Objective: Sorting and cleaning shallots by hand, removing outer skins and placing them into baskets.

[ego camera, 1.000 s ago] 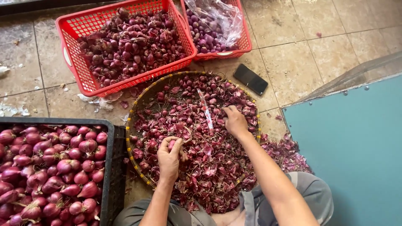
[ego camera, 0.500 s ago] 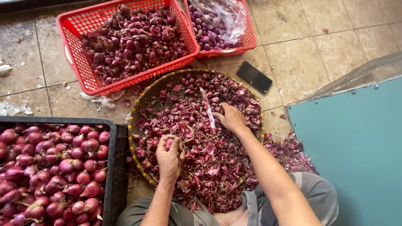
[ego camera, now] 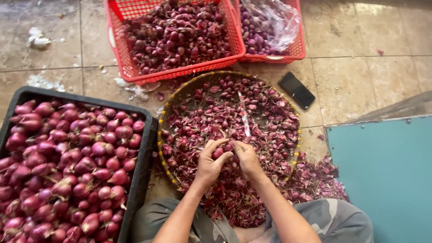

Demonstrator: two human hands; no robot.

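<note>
Only the head view shows this moment, and it looks straight down at a person seated on a tiled floor [ego camera: 351, 76]. Both hands meet over a round woven tray [ego camera: 167, 118] heaped with purple shallot skins and trimmings. The left hand [ego camera: 210, 163] curls its fingers around a small shallot [ego camera: 218, 153], pinching it between thumb and fingertips. The right hand [ego camera: 247, 158] is closed on the handle of a slim knife [ego camera: 243, 118], whose blade points up and away across the tray, just beside the held bulb.

Left of the tray, touching its rim, sits a black crate [ego camera: 143, 148] full of smooth peeled shallots. Above it stand a red basket [ego camera: 180, 74] of unpeeled ones and a second red basket [ego camera: 294, 51] holding a clear plastic bag. A dark phone [ego camera: 296, 90] lies on the floor near the tray's right edge.

The risk, as a judgement: the bulb is small and its skin slick, so it could slip from the pinch and bring the blade against the left fingertips. Loose skins are already spilling past the tray's lower rim and may scatter further.
</note>
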